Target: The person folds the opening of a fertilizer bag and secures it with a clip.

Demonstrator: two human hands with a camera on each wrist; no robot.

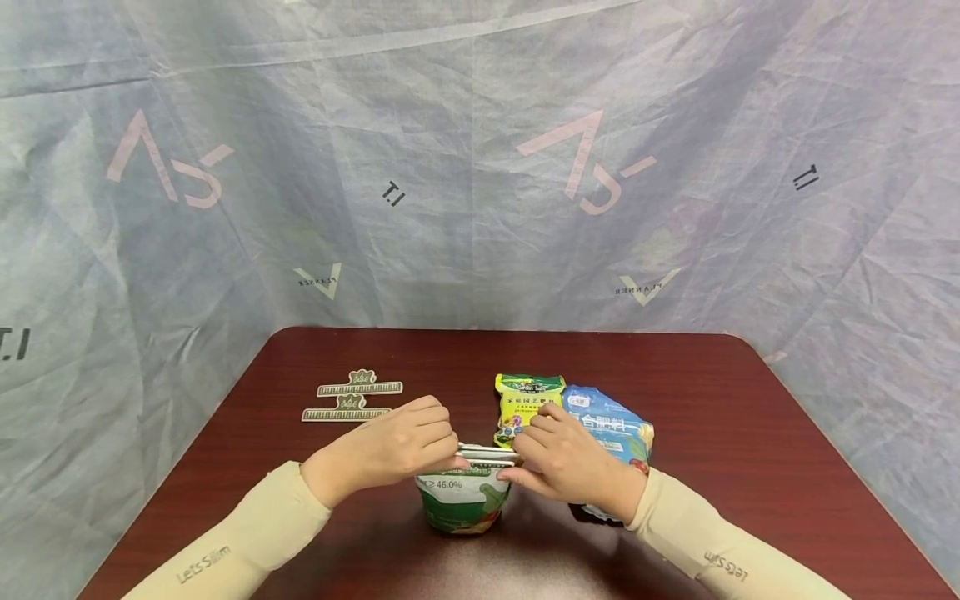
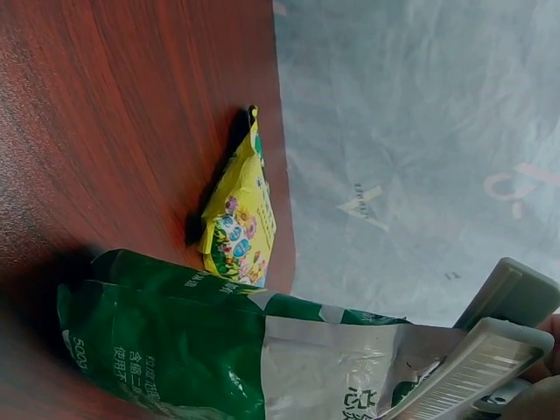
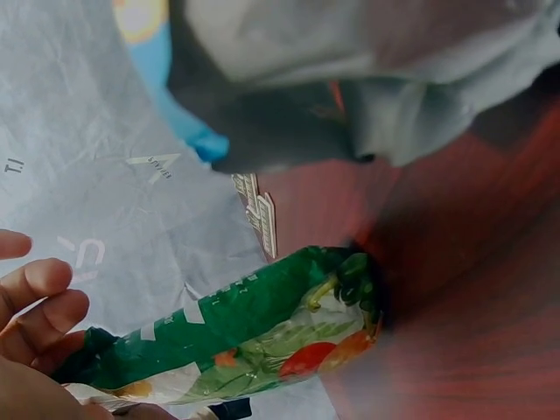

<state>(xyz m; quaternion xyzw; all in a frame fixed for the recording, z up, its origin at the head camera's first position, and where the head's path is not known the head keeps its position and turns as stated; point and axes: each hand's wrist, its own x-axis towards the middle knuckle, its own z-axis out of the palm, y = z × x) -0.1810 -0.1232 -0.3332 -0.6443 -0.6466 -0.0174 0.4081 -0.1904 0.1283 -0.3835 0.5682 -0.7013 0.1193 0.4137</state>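
A green and white bag (image 1: 461,510) with vegetables printed on it stands upright on the table between the hands. My left hand (image 1: 405,443) grips a long pale bag clip (image 2: 477,372) at the bag's folded top. In the left wrist view the clip's two bars stand apart at the hand's end, with the bag's top running up to them. My right hand (image 1: 566,460) pinches the other end of the bag's top, thumb toward me and fingers curled behind. The right wrist view shows its fingers (image 3: 39,289) at the bag's top corner.
Two more bag clips (image 1: 363,388) lie on the table (image 1: 240,467) at the left. Behind the right hand lie a yellow packet (image 1: 525,406) and a blue bag (image 1: 607,421). Grey printed sheeting (image 1: 472,167) surrounds the table.
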